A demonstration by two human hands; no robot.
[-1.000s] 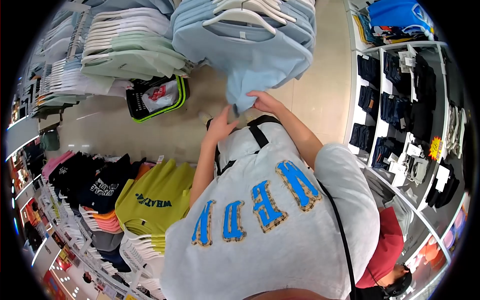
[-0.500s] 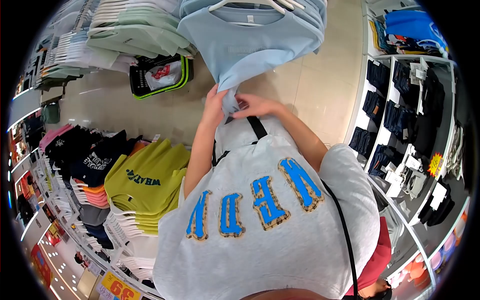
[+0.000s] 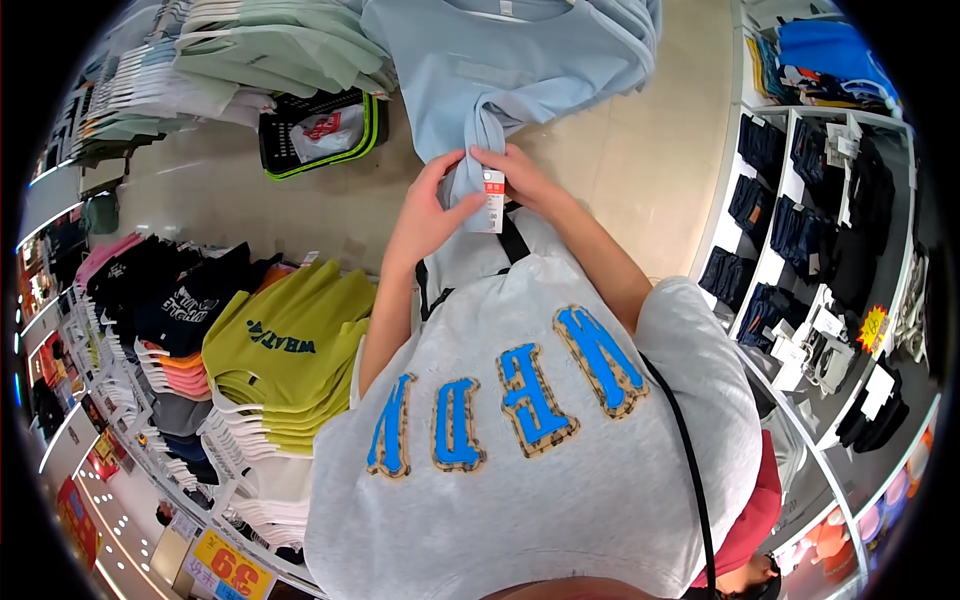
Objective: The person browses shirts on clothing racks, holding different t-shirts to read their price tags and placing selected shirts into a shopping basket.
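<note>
A light blue T-shirt [image 3: 440, 70] hangs at the front of a row of similar shirts, its sleeve pulled toward me. My left hand [image 3: 433, 215] is closed on the gathered sleeve [image 3: 470, 150], the thumb lying across the cloth. On the other side, my right hand [image 3: 520, 178] pinches the same sleeve near a white and red price tag [image 3: 493, 202]. The tag hangs between both hands with its printed face toward me. My grey shirt with blue letters fills the lower middle of the view.
A black and green shopping basket [image 3: 320, 140] with a plastic bag stands on the floor. Pale green shirts [image 3: 280, 50] hang upper left, yellow-green shirts [image 3: 285, 345] lower left. Shelves of folded dark jeans [image 3: 795, 240] line the right. A person's red sleeve [image 3: 745, 510] shows behind me.
The price tag has come into view between my hands. Both hands have shifted slightly upward, and the sleeve is now bunched in a twist.
</note>
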